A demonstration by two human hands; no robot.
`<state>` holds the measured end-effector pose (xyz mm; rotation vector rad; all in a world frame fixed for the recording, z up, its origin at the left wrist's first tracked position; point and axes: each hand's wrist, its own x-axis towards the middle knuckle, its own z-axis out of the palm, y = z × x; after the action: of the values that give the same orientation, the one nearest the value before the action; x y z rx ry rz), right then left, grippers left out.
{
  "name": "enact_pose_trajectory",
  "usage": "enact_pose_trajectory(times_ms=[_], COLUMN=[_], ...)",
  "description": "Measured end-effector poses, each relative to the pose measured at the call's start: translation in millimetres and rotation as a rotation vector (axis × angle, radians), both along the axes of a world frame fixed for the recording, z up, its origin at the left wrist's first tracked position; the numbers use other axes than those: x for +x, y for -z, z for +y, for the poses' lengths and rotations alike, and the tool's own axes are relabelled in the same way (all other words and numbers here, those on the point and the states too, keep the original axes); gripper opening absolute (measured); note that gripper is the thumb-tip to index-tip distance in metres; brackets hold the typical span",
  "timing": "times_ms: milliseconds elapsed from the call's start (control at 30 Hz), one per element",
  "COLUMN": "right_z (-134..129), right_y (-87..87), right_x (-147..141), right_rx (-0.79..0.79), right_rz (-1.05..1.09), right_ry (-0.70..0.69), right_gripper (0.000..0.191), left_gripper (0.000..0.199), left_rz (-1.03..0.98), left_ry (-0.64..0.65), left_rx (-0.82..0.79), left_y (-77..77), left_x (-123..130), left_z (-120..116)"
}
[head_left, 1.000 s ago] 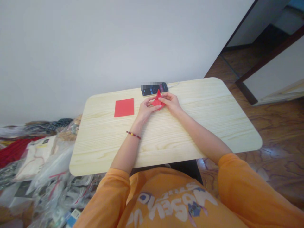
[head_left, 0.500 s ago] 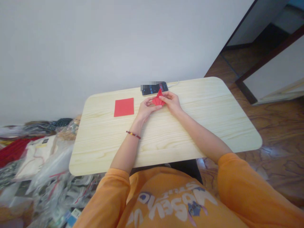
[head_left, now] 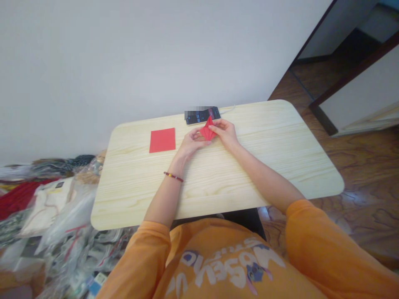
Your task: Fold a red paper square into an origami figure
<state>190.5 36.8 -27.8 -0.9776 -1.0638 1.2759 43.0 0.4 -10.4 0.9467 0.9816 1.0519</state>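
Folds of the small pleated red paper had spread wider. Leftmost, a flat red paper square lay on the pale wood-grain table; then the left hand pinched the pleated red paper at lower left, while the right hand gripped its right side, near a black rectangular phone

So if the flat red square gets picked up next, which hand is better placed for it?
Probably the left hand: it's nearer the flat red square, while the right hand is farther across. Both hold the folded red paper, so the left would have to let go first.
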Motion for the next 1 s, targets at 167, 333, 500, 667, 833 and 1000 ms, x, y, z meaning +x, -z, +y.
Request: enact_pose_trajectory(times_ms=[167,333,500,667,833,1000], right_z=[-1.3,-2.0,-1.4,-2.2,-2.8,-2.9], right_y=[-2.5,-3.4,-1.2,-0.8,-2.1,-2.7], right_x=[-0.9,-2.2,-1.6,-1.1,-1.6,-2.3], right_rx=[0.019,0.013,0.033,0.030,0.024,0.014], right_rz=[-0.011,-0.026,-0.043,-0.032,-0.026,-0.029], right_ry=[-0.010,-0.014,-0.016,-0.026,-0.005,0.010], right_gripper=[0.038,0.039,0.039,0.037,0.038,0.038], left_gripper=[0.054,0.055,0.061,0.061,0.059,0.057], left_rz=[-0.072,-0.061,-0.012,-0.009,-0.022,-0.024], left_ry=[-0.039,-0.099,-0.093,-0.093,-0.093,-0.097], left_rx=[-0.019,-0.031,-0.024,-0.038,-0.035,-0.020], left_y=[-2.4,0.8,2.9,2.1,1.0,1.5], left_x=[1.3,4.1,3.8,4.4,5.6,6.0], left_z=[-1.2,0.2,1.1,0.9,0.3,0.2])
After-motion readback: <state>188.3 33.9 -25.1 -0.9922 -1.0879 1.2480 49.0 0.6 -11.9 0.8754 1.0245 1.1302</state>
